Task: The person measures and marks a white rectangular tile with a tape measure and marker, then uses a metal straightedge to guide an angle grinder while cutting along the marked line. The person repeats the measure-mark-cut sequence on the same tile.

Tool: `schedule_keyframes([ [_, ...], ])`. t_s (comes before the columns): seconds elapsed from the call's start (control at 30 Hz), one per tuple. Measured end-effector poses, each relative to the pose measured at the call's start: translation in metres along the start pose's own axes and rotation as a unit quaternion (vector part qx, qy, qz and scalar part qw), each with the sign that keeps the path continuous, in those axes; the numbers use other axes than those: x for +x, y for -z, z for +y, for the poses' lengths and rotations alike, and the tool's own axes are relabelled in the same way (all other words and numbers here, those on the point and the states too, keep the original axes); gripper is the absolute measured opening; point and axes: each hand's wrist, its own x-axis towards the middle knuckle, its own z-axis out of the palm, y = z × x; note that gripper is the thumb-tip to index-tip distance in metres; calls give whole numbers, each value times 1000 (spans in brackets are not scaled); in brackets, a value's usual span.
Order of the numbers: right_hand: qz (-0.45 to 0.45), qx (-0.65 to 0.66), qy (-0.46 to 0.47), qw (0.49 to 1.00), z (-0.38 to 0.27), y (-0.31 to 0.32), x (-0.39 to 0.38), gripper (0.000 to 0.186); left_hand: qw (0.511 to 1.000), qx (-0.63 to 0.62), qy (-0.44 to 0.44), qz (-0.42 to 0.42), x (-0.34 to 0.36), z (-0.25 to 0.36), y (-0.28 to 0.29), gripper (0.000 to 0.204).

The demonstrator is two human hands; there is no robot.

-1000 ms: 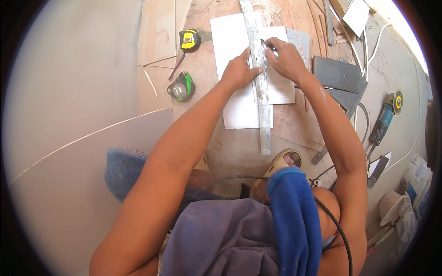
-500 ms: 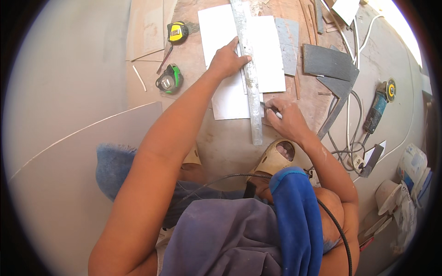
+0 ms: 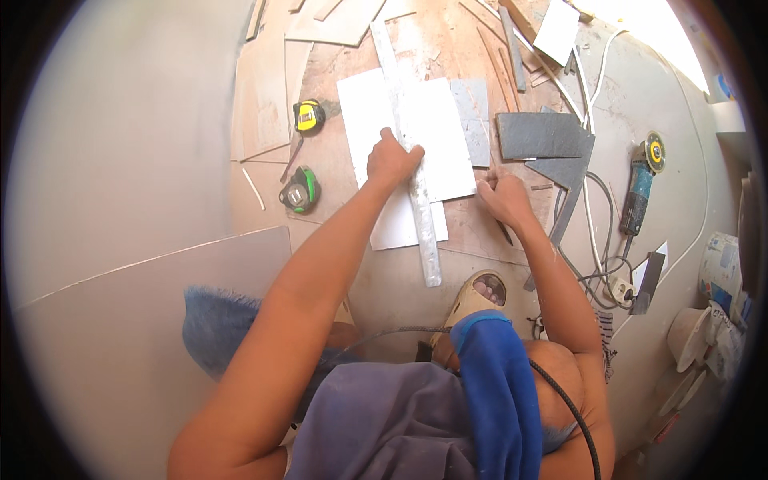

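Note:
A long, dusty metal bar (image 3: 424, 236) lies across overlapping white tiles (image 3: 450, 140) on a wooden board. My left hand (image 3: 390, 160) is on the bar, gripping it between the thumb on its right side and the fingers on its left. Just off the lower right corner of the white tiles is my right hand (image 3: 504, 196), fingers curled together. Whatever it holds is hidden; a thin dark piece (image 3: 506, 234) shows below the hand, and I cannot tell whether it is held.
Two tape measures, one yellow (image 3: 307, 117) and one green (image 3: 300, 190), lie on the left. Dark grey tile pieces (image 3: 540, 136) are at right. Farther right are an angle grinder (image 3: 640, 192), cables and a socket (image 3: 621, 290). Buckets (image 3: 716, 268) stand at the right edge.
The view has shifted, so the board sits lower in the picture. My right hand has moved away from the bar to the tiles' right side. The white-ended pen-like tool no longer shows.

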Motion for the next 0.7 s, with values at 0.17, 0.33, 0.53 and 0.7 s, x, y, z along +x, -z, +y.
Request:
schedule_keyframes([
  [0.17,-69,154,-60,984,4,-21,14,33,998,56,13,9,-9,-23,17,67],
  [0.33,-92,266,-47,958,9,-28,15,31,994,93,32,49,-18,-36,32,66],
  [0.53,-126,140,114,976,-50,75,-4,33,840,75,-513,160,-30,31,62,56],
  [0.7,-104,119,147,976,-65,153,-24,34,882,68,-428,-183,-49,95,96,47],
])
